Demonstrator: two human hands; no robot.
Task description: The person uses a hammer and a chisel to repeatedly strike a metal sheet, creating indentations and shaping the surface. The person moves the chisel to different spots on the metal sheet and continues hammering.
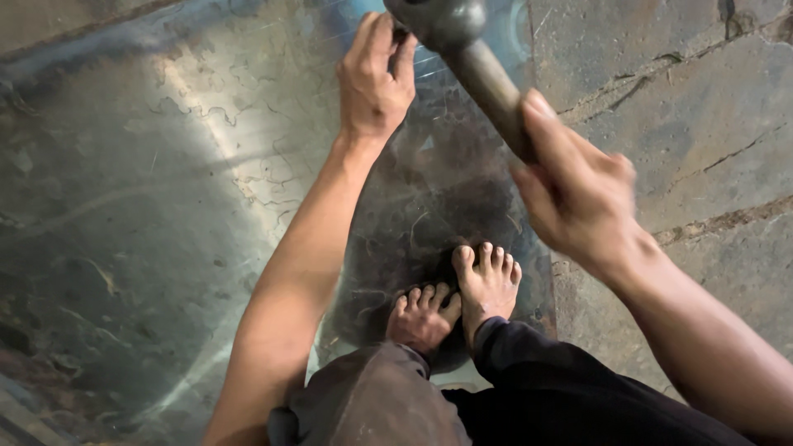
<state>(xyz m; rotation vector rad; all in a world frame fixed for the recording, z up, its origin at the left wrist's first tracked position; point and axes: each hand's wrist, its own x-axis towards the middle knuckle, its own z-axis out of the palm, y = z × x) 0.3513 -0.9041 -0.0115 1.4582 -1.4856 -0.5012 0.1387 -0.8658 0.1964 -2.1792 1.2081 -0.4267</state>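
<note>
My right hand [578, 190] grips the wooden handle of a heavy hammer [462, 41], whose dark metal head is raised at the top of the view. My left hand [376, 74] is closed around a small dark tool that is mostly hidden by the fingers and the hammer head, resting on a large shiny metal sheet [165, 206]. The sheet is scratched and marked with wavy scribed lines. Both of my bare feet [462, 297] press down on the sheet's near part, toes pointing away from me.
A rough stone floor [702, 124] with cracks and joints lies to the right of the sheet and along the top left. My dark trouser legs [529, 388] fill the bottom of the view.
</note>
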